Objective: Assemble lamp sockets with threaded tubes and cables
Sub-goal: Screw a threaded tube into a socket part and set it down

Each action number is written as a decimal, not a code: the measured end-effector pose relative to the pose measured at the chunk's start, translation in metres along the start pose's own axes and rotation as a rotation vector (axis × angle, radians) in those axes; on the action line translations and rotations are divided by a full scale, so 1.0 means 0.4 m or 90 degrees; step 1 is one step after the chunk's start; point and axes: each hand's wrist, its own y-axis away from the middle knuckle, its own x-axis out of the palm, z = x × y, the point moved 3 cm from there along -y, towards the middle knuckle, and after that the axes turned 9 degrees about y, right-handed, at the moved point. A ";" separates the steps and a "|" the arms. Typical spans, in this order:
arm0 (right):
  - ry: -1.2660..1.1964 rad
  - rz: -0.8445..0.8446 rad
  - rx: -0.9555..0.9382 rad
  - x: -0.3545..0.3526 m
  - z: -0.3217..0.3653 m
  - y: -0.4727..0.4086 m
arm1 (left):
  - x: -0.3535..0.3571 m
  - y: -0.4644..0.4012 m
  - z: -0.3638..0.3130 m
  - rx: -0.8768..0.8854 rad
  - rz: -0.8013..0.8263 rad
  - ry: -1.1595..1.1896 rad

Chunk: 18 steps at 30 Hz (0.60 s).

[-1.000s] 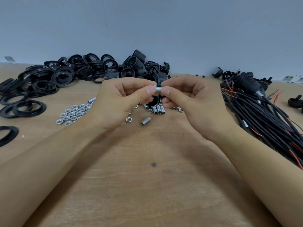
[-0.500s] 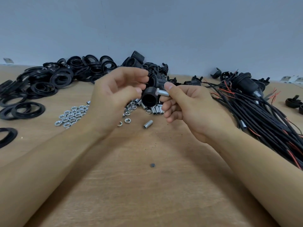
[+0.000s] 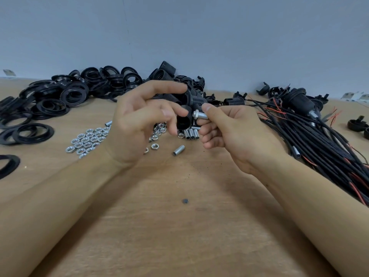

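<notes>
Desk (image 3: 179,236) of pale brown wood carries our stock: a heap of black plastic rings (image 3: 60,100) at far left, a bundle of black cables (image 3: 319,140) at right, loose silver hex nuts (image 3: 87,140) between. Our left hand (image 3: 139,124) holds a black plastic lamp socket (image 3: 183,120) above the desk, its forefinger stretched out. Our right hand (image 3: 229,126) pinches a short silver threaded tube (image 3: 200,115) just beside the socket.
</notes>
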 end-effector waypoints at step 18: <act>0.023 -0.023 0.013 -0.006 -0.005 -0.002 | 0.002 0.008 -0.018 0.098 0.032 -0.070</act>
